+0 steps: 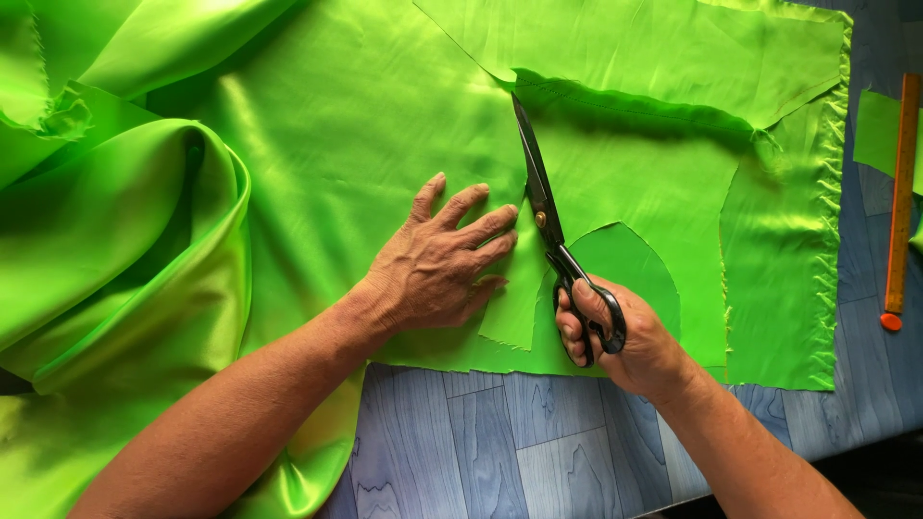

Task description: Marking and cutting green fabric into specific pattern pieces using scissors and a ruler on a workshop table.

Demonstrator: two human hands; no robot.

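Observation:
Shiny bright green fabric (346,125) is spread over a table with a blue-grey wood pattern (500,442). My left hand (437,259) lies flat on the cloth, fingers spread, just left of the cut line. My right hand (615,336) grips the black handles of large scissors (548,216). Their blades point away from me into the cloth, the tip near a notch in the fabric's edge. A cut piece of the same green fabric (625,269) with a curved edge lies under and beside the scissors.
Loose folds of the green fabric (106,250) bunch up at the left. A frayed fabric edge (832,221) runs down the right side. An orange ruler (901,192) lies along the table's right edge, beside a small green scrap (873,130).

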